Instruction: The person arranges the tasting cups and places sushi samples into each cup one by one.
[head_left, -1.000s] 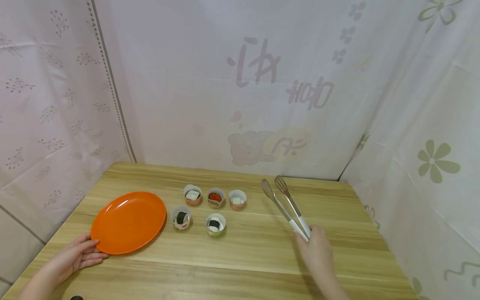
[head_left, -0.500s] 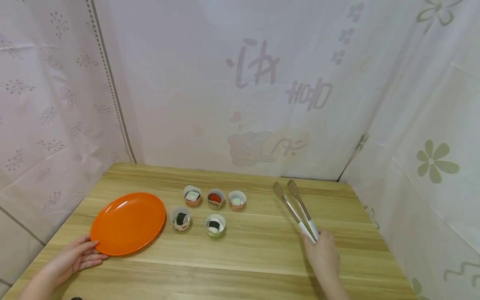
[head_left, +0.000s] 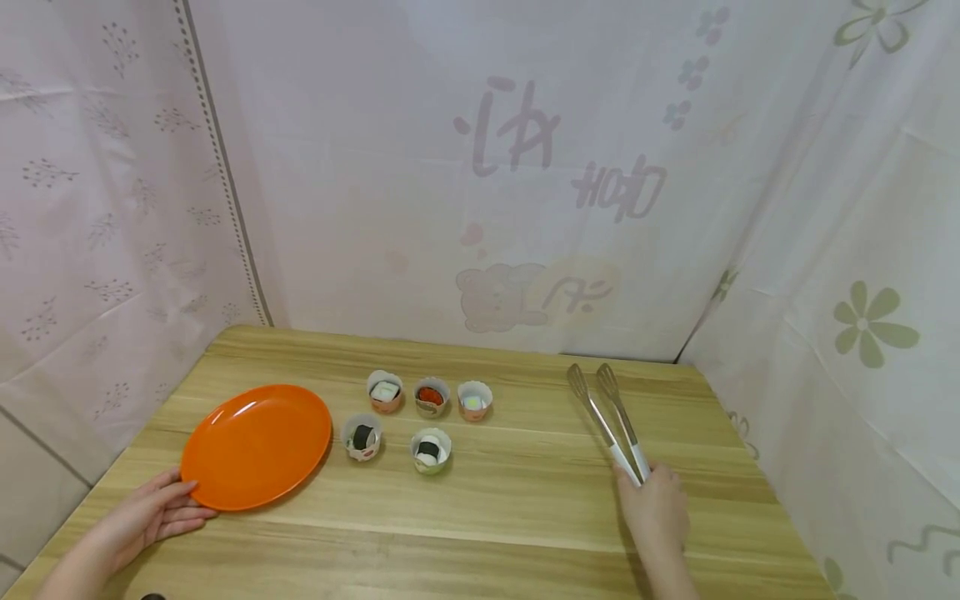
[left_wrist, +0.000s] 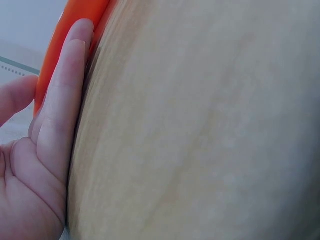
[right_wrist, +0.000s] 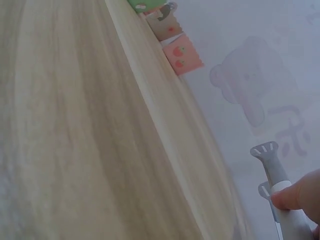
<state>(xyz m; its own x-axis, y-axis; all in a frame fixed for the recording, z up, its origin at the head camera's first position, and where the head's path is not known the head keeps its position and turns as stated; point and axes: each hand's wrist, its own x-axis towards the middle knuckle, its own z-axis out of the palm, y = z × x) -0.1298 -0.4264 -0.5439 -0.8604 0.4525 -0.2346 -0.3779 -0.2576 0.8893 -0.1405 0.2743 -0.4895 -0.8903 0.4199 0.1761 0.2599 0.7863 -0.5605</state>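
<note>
At the left of the table, my left hand (head_left: 161, 510) pinches the rim of an orange plate (head_left: 255, 447), thumb on top and fingers beneath. The left wrist view shows those fingers (left_wrist: 62, 95) lying straight along the plate's underside (left_wrist: 60, 42). On the right, my right hand (head_left: 654, 510) grips the white handles of metal tongs (head_left: 606, 417), whose slotted tips stand apart with nothing between them. In the right wrist view the thumb (right_wrist: 300, 197) presses on a handle of the tongs (right_wrist: 272, 167).
Several paper cups stand mid-table: one with a white piece (head_left: 386, 402), one with red topping (head_left: 431, 403), one with a white and yellow-green piece (head_left: 474, 408), and two with black-banded rice pieces, left (head_left: 363, 446) and right (head_left: 430, 460). A patterned curtain (head_left: 420, 208) encloses the table (head_left: 480, 508).
My right hand has moved to the right, away from the cups, with the tongs in it. The left hand and the plate have stayed in place.
</note>
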